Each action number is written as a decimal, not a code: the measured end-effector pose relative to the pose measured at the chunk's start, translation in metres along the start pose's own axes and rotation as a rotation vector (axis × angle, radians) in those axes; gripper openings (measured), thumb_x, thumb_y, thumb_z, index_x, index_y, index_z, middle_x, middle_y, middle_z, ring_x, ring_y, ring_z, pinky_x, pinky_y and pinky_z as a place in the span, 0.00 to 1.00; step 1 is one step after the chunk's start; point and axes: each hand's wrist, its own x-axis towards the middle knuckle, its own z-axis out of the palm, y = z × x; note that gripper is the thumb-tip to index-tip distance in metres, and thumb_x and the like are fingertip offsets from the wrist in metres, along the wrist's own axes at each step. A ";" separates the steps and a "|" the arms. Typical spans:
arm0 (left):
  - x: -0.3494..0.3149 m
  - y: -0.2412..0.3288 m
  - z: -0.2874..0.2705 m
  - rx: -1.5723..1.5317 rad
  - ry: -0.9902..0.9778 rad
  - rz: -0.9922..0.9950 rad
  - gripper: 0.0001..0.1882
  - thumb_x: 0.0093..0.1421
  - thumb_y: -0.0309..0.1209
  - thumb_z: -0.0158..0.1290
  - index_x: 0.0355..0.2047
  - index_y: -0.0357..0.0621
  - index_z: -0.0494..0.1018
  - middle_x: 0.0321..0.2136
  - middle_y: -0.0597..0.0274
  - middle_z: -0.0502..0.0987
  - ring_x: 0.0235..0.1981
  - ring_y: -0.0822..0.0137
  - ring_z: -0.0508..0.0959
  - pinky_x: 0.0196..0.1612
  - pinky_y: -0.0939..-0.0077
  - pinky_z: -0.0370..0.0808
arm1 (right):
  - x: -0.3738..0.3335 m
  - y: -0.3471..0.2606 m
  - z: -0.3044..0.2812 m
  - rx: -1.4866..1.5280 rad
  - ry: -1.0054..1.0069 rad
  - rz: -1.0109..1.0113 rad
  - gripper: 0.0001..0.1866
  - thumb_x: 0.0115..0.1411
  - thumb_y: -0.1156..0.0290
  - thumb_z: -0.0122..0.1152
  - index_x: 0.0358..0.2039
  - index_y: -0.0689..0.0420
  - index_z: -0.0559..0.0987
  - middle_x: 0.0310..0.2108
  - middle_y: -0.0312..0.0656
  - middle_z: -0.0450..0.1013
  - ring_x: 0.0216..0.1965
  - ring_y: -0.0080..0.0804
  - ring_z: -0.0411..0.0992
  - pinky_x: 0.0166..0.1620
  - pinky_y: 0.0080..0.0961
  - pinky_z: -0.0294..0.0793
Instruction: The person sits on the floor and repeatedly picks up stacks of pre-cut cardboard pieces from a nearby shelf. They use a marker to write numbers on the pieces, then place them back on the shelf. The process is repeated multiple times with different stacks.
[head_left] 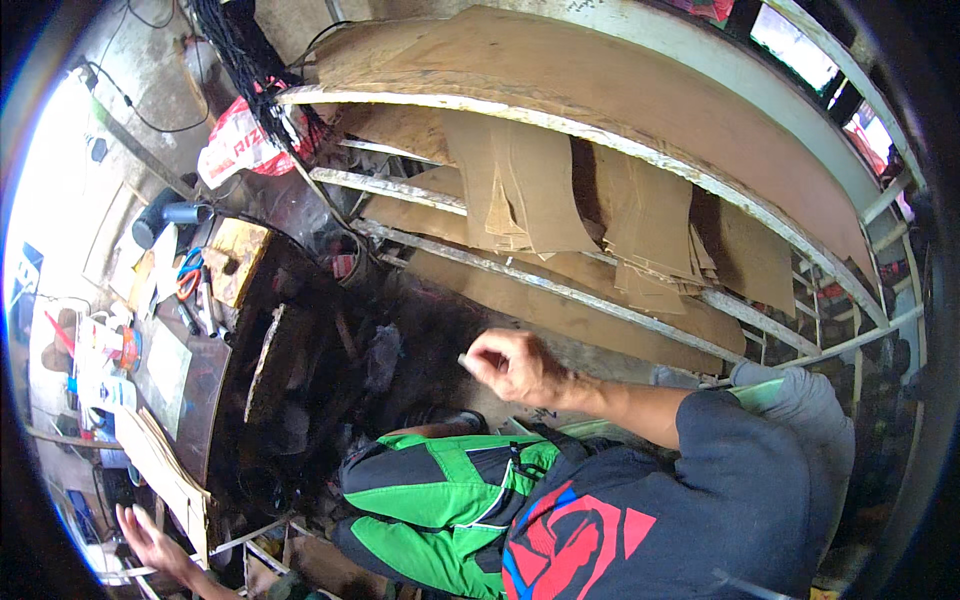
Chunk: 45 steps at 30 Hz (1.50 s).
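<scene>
My right hand (pixel 510 366) is held out over the dark floor with its fingers curled into a pinch. A small pale thing shows at its fingertips, too small to name. At the lower left, my left hand (pixel 152 545) has its fingers spread and holds nothing. It is beside the lower end of a stack of narrow tan sheets (pixel 165 470), which lies along the front of a cluttered worktable (pixel 195 395). Whether the hand touches the stack is unclear. My legs in green and black trousers (pixel 430 490) lie between the two hands.
A metal rack (pixel 560 285) with large brown sheets (pixel 520 190) fills the far side. On the worktable are scissors (pixel 190 272), a wooden block (pixel 240 255), a white container (pixel 112 393) and a grey-blue cylinder (pixel 188 213). A red-and-white plastic bag (pixel 245 145) hangs near the rack.
</scene>
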 end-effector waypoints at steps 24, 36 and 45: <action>-0.378 0.277 0.032 -0.531 -0.451 -0.724 0.10 0.67 0.20 0.59 0.47 0.31 0.80 0.38 0.58 0.83 0.38 0.71 0.82 0.43 0.78 0.79 | 0.118 0.041 -0.071 -1.104 0.085 0.403 0.65 0.47 0.56 0.80 0.79 0.46 0.47 0.72 0.78 0.47 0.68 0.92 0.48 0.67 0.80 0.52; -0.330 0.343 0.175 -1.298 -1.128 -1.325 0.51 0.65 0.71 0.44 0.73 0.42 0.58 0.56 0.45 0.78 0.50 0.52 0.84 0.52 0.55 0.82 | 0.010 -0.106 -0.075 -1.181 -0.299 0.120 0.53 0.51 0.71 0.71 0.75 0.55 0.54 0.67 0.74 0.60 0.57 0.76 0.71 0.59 0.57 0.76; -0.376 0.295 0.096 -0.933 -0.546 -1.004 0.17 0.69 0.41 0.52 0.52 0.43 0.74 0.50 0.53 0.77 0.51 0.57 0.77 0.59 0.57 0.75 | -0.106 -0.159 -0.002 -0.755 -0.578 -0.469 0.28 0.66 0.62 0.52 0.66 0.54 0.74 0.57 0.66 0.73 0.49 0.70 0.74 0.43 0.58 0.74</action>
